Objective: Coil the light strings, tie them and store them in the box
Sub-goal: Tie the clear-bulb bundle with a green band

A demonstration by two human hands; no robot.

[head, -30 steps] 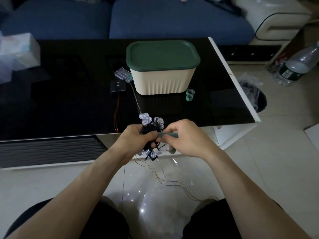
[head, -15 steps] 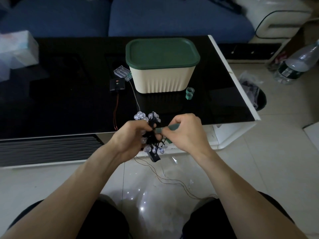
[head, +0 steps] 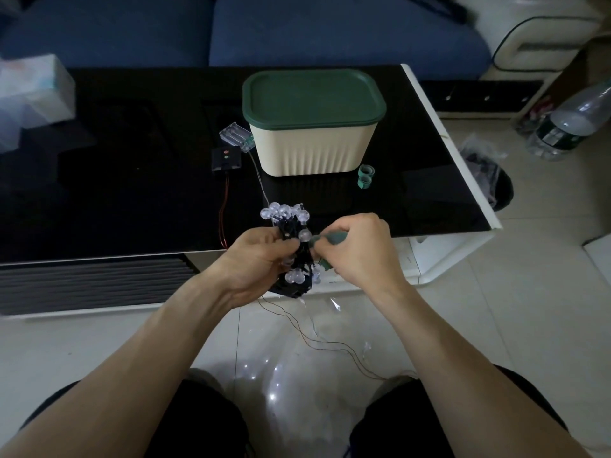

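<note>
Left hand (head: 261, 256) clamps coiled light string (head: 294, 246) so it can't spring open; right hand (head: 357, 249) pinches green tie (head: 335, 238) beside that grip, wrapping.

We find no text, brand, number or sign that we can read anywhere here. The clear plastic water bottle (head: 572, 123) lying on the floor at the right carries a dark green label band, but its print is too small and blurred for us to make out. The small black plastic controller box (head: 226, 159) on the black glass table (head: 132, 193) shows only a red dot and a green dot, no lettering.
</note>
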